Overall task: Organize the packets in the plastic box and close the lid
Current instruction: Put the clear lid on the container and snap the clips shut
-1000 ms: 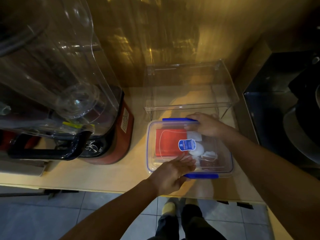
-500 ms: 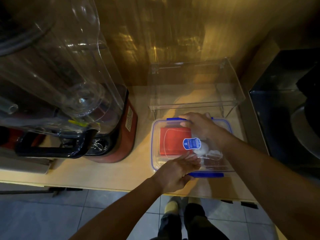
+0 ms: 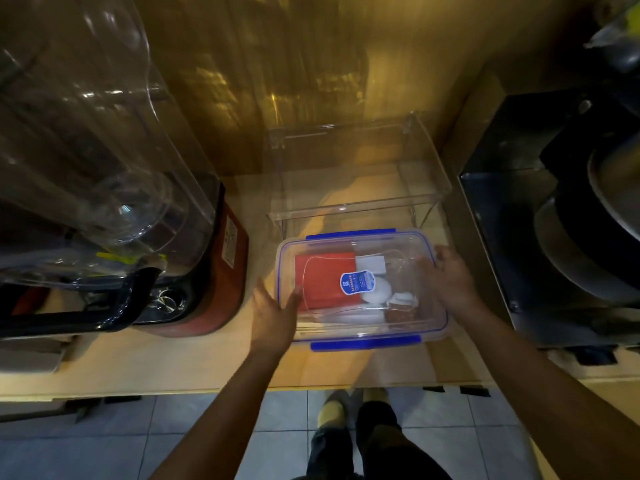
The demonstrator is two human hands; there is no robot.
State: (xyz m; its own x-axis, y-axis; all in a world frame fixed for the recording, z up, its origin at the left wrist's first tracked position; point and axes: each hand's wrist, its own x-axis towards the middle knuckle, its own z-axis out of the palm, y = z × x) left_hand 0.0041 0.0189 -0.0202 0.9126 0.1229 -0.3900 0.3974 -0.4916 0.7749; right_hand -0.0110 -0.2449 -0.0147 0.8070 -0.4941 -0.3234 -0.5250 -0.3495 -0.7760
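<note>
The clear plastic box [image 3: 429, 327] with blue clips stands on the wooden counter, its lid [image 3: 346, 242] lying on top with a blue label at the middle. Through the lid I see a red packet [image 3: 322, 282] on the left and white packets [image 3: 372, 265] on the right. My left hand [image 3: 273, 313] rests against the box's left side, thumb on the lid's edge. My right hand [image 3: 446, 278] holds the right side, fingers over the rim. The blue clips at front and back lie flat against the box.
A big blender with a clear jug and red base [image 3: 221, 271] stands close on the left. An open clear acrylic case [image 3: 356, 188] sits right behind the box. A dark appliance [image 3: 554, 237] fills the right. The counter's front edge [image 3: 207, 389] runs just below the box.
My left hand has slid from the front clip to the box's left side. My right hand has left the back edge and gone to the right side.
</note>
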